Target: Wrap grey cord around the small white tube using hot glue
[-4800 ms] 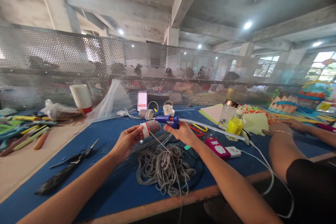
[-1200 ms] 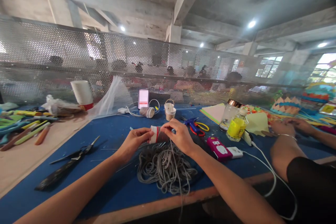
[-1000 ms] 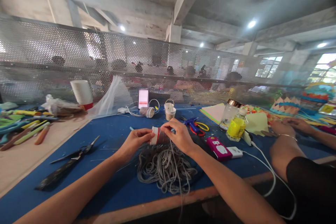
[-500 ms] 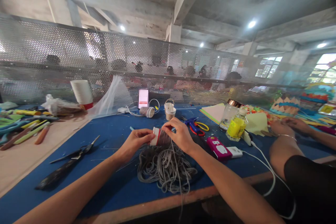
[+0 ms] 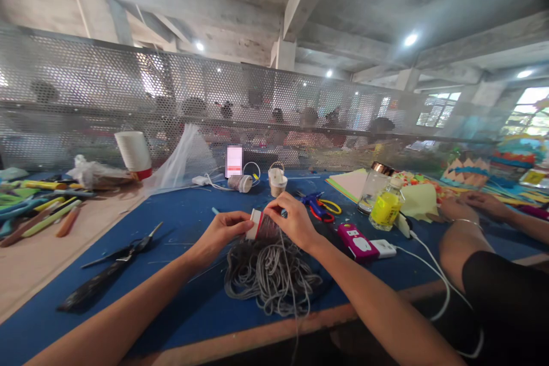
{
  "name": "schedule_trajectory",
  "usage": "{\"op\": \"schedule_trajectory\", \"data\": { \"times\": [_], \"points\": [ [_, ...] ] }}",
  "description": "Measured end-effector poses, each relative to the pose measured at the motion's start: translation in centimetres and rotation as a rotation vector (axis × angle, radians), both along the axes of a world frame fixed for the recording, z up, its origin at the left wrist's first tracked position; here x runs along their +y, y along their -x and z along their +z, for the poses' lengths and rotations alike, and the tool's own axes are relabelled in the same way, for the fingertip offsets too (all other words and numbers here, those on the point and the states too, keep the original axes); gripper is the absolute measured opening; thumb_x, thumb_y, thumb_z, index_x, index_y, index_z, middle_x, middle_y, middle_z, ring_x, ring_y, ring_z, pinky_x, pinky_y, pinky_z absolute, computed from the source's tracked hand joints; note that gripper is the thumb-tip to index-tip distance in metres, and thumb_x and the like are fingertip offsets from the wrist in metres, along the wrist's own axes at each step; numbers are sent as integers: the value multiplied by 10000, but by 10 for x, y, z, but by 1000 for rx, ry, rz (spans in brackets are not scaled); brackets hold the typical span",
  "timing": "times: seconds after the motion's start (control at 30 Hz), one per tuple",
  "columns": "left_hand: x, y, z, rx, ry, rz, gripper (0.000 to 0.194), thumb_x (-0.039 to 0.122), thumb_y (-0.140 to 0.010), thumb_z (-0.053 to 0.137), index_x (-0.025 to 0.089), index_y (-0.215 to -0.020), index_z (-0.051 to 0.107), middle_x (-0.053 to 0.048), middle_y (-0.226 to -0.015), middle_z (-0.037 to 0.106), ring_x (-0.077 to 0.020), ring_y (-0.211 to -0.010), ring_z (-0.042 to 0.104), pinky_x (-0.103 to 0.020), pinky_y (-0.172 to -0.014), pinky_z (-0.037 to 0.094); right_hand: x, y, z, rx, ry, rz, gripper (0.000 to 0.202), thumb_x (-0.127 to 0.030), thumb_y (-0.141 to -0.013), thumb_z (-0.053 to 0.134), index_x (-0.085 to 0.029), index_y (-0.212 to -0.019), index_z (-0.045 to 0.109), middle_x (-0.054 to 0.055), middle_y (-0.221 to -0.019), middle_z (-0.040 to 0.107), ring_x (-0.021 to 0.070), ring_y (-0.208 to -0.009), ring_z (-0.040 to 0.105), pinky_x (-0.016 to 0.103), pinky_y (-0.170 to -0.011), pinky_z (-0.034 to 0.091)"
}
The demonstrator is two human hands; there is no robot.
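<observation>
A small paper cup (image 5: 254, 224), white with a red band and grey cord wound round its body, lies on its side between my hands. My left hand (image 5: 228, 230) pinches its white end between thumb and fingers. At the other end my right hand (image 5: 292, 218) is closed on the grey cord (image 5: 286, 260), with its fingers against the wrapped part of the cup. A strand hangs from there past the table's front edge. Right below lies a loose heap of grey cord (image 5: 270, 280) on the blue mat. My right fingers partly cover the cup's far end.
Left are black-handled scissors (image 5: 115, 266) and a stack of paper cups (image 5: 134, 151). Behind my hands stand a phone (image 5: 234, 161) and a small white bucket (image 5: 278, 182). To the right are a glue gun (image 5: 315, 206), a purple power bank (image 5: 358, 243), a yellow bottle (image 5: 386, 209) and a co-worker's arms (image 5: 461, 229).
The cup has turned or tilted very slightly in my hands. Both hands keep nearly the same place and grip, and the cord heap looks the same.
</observation>
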State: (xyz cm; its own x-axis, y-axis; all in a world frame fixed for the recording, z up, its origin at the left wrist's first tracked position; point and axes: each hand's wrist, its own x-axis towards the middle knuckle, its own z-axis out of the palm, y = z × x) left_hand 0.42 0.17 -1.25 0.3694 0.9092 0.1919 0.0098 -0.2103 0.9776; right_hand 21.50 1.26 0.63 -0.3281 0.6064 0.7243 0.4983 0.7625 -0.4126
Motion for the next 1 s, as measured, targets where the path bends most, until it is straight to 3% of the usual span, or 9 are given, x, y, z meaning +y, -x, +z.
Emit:
{"op": "schedule_trajectory", "data": {
  "times": [0.53, 1.0],
  "points": [
    [-4, -3, 5, 14, -4, 11, 248, 390, -764, 678, 145, -762, 707, -15, -668, 617, -133, -616, 496, -249, -604, 363, -1, 0, 0, 1, -17, -28, 129, -294, -896, 562, -204, -859, 648, 22, -839, 607, 131, -775, 584, 245, -745, 459],
    [-2, -1, 2, 27, 22, -12, 247, 378, -769, 675, 136, -802, 710, -43, -734, 661, -158, -678, 546, -272, -672, 410, 0, 1, -2, -30, -24, -53, 134, -308, -897, 565, -208, -856, 644, 16, -834, 607, 129, -776, 582, 235, -727, 452]
  ]
}}
